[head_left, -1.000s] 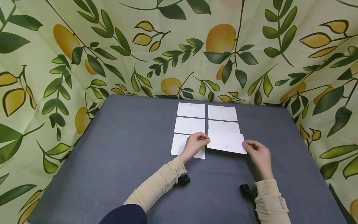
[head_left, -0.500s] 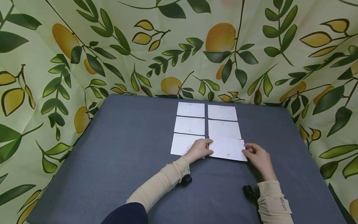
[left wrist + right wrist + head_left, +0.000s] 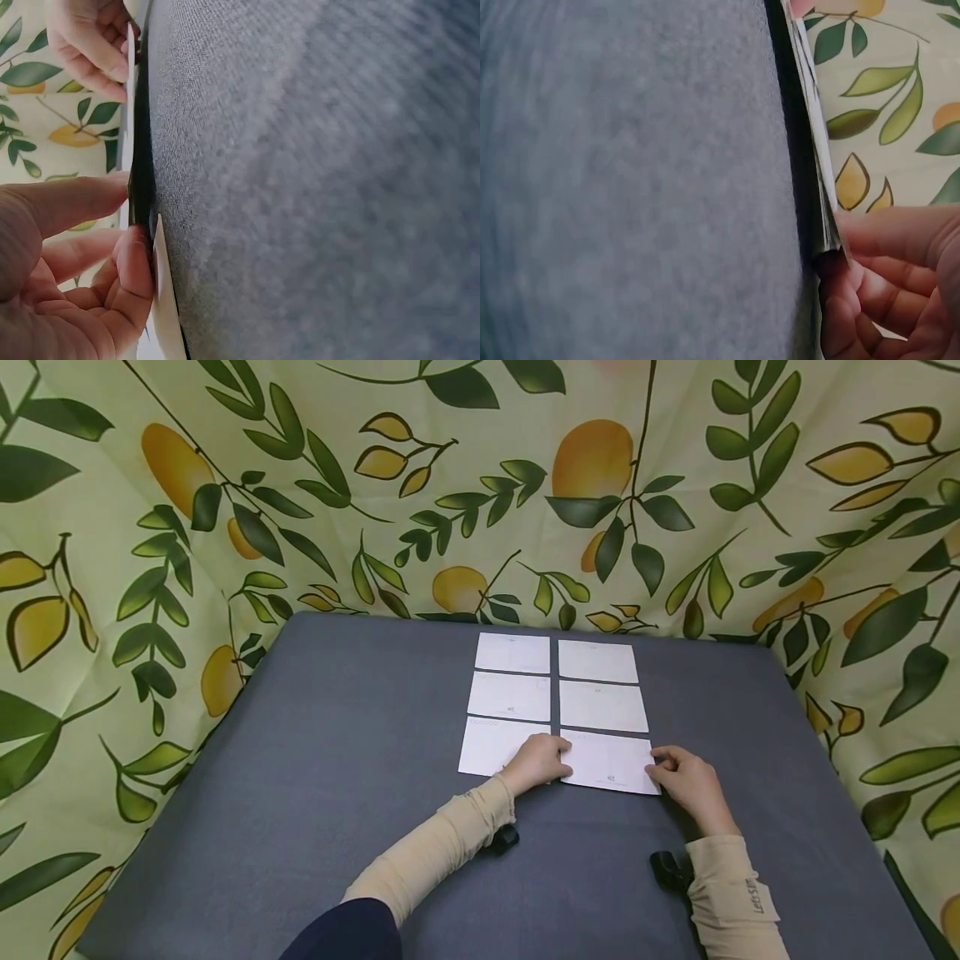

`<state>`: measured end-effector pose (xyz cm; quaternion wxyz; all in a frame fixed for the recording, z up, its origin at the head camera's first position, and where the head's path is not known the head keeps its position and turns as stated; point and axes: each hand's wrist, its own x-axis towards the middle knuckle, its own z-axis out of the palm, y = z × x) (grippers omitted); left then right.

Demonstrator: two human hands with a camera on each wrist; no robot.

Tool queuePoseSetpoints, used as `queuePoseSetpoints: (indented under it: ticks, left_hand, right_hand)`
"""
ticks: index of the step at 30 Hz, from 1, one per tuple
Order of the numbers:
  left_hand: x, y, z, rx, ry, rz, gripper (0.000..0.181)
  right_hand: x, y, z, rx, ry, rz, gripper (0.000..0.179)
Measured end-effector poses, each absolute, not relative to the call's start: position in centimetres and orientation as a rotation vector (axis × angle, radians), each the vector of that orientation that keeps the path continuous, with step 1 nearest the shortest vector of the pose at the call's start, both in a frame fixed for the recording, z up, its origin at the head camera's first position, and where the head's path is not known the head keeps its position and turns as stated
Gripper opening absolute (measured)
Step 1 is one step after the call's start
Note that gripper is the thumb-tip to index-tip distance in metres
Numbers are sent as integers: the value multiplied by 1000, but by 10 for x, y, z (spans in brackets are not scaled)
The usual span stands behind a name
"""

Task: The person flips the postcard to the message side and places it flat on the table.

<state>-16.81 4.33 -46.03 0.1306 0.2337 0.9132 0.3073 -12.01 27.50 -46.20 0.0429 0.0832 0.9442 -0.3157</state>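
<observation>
The front right white card [image 3: 609, 762] has a small dark print near its lower edge. My left hand [image 3: 537, 762] pinches its left edge between thumb and fingers, overlapping the front left card [image 3: 487, 745] in the head view. At the opposite edge, my right hand [image 3: 692, 783] holds the lower right corner. Seen from the left wrist, the held card [image 3: 130, 112] stands slightly off the cloth, a dark gap under it. The right wrist view shows thumb and fingers round the card's corner [image 3: 832, 225].
Behind the held card lie the middle right card [image 3: 602, 706] and back right card [image 3: 597, 661]. The middle left card [image 3: 508, 696] and back left card [image 3: 513, 653] form the other column. Grey-blue cloth [image 3: 337, 735] covers the table; a fruit-patterned curtain [image 3: 480, 485] hangs behind.
Both hands have brought the held card toward the front edge and lowered it, off the middle right card it overlapped. During the last half second it has barely shifted.
</observation>
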Motion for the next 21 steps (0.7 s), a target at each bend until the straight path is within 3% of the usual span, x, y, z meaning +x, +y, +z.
queuePoseSetpoints:
  ticks: [2, 4, 10, 15, 21]
  left_hand:
    - [-168, 44, -460, 703, 2661, 857, 34]
    - [-167, 46, -460, 718, 2668, 842, 40]
    - [-166, 48, -461, 767, 2706, 764, 35]
    - [-167, 48, -461, 808, 2726, 729, 10]
    - [-171, 43, -449, 846, 2740, 860, 37]
  right_hand:
    - [-121, 276, -464, 248, 2896, -943, 34]
    - [-122, 277, -464, 234, 2903, -928, 34]
    - [-124, 278, -464, 210, 2898, -864, 34]
    - [-127, 276, -461, 215, 2882, -832, 35]
    - [-128, 271, -446, 226, 2981, -927, 35]
